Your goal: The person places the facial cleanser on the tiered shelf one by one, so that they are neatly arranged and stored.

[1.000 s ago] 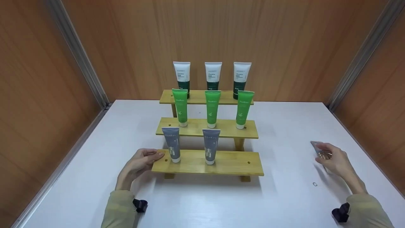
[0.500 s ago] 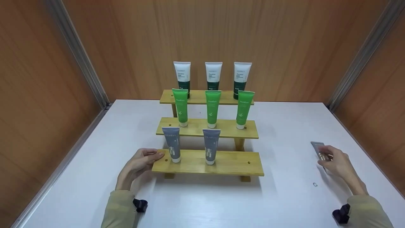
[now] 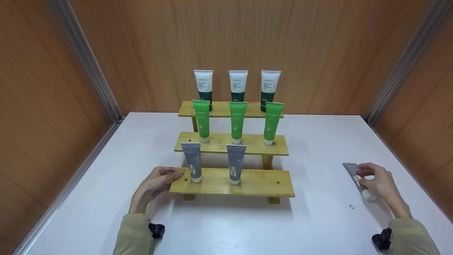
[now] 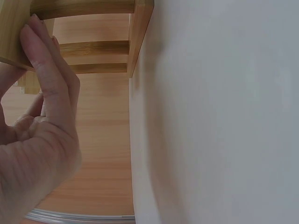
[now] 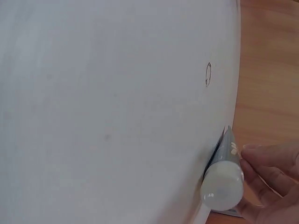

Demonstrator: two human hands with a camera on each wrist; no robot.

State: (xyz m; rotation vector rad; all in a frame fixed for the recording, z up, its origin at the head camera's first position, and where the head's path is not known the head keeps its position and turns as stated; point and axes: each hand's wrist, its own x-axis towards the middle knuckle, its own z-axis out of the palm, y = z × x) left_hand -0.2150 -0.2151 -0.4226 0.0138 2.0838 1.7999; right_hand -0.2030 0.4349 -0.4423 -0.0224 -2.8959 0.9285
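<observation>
My left hand [image 3: 155, 182] grips the left end of the lowest board of a bamboo three-step display stand [image 3: 262, 184]; its thumb lies on top, and the left wrist view shows its fingers against the wood [image 4: 9, 37]. At the far right, my right hand [image 3: 380, 180] holds a grey-blue squeeze tube [image 3: 349, 169] low over the white table, fingertips along its side. The tube's white cap [image 5: 222, 185] points toward the wrist camera. Two matching grey-blue tubes [image 3: 192, 159] stand cap-down on the lowest board, left and middle.
Three green tubes [image 3: 237, 120] stand on the middle board. Three white-and-dark-green tubes [image 3: 238, 81] stand on the top board. A small ring [image 3: 351, 207] lies on the white table [image 3: 230, 230] near my right hand. Wooden panels [image 3: 226, 42] enclose the back and sides.
The tube in my right hand has turned, showing white lettering where gold marks showed before, and its top end has shifted slightly left and nearer. My left hand has kept its place.
</observation>
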